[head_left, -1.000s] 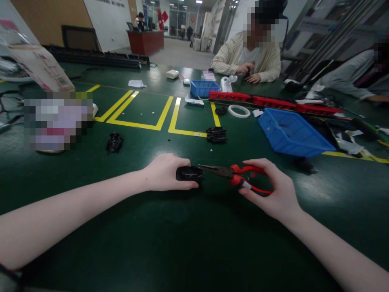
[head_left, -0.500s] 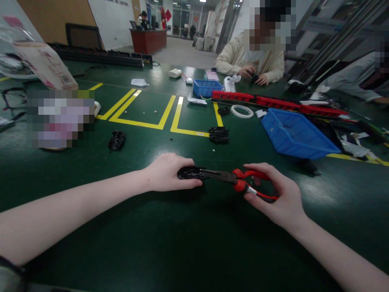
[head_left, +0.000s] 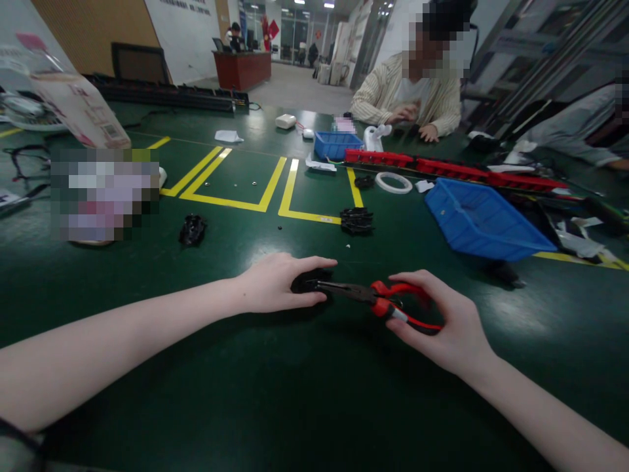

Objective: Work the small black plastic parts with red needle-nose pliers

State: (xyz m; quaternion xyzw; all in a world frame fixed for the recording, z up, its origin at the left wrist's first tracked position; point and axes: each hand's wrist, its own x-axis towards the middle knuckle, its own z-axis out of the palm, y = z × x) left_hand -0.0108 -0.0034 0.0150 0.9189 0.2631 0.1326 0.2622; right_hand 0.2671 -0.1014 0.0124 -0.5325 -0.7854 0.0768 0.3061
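Dark part (head_left: 309,280), irregular, on the green tabletop (head_left: 275,393) between thumb and fingers of the left hand (head_left: 275,283); right hand (head_left: 449,324) clamped on red-handled long-nose pliers (head_left: 366,293), tips at the part. Right, farther: ribbed blue plastic bin (head_left: 486,223).

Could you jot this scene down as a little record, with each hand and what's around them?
Left hand: holds a small black part between thumb and fingers
Right hand: grips the red-handled pliers
Pliers' tips: at the black part
Beyond the hands: black pieces, yellow tape
Farther right: large blue tray, long red strip
Surface: green table
Across it: person in a striped top
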